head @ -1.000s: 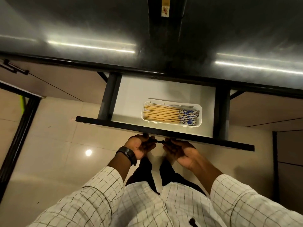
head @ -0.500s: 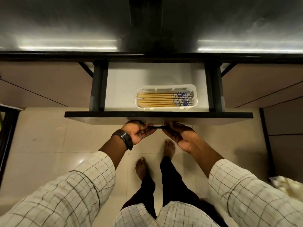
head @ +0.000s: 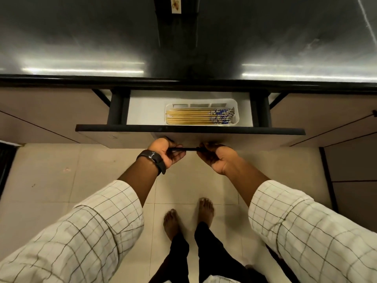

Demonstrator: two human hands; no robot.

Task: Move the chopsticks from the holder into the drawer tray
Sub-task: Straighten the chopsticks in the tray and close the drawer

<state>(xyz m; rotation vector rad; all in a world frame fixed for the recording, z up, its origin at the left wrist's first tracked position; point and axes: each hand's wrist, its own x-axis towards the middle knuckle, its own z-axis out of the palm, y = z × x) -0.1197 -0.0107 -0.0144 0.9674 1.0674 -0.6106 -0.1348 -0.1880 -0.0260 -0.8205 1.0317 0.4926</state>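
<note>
Several wooden chopsticks (head: 191, 117) with blue-and-white patterned ends lie side by side in a white tray (head: 236, 119) inside the half-open drawer (head: 142, 111). Below the drawer's dark front panel (head: 189, 129), my left hand (head: 166, 153) and my right hand (head: 217, 158) each curl around one end of the thin black drawer handle (head: 186, 149). A dark watch sits on my left wrist. No chopstick holder shows in this view.
The dark glossy countertop (head: 81, 37) overhangs the drawer's back part. Brown cabinet fronts (head: 40, 111) flank the drawer on both sides. My bare feet (head: 189, 217) stand on pale floor tiles directly below the drawer.
The drawer has slid inward under the countertop, so less of its white floor shows. Both hands stayed on the handle and moved with it.
</note>
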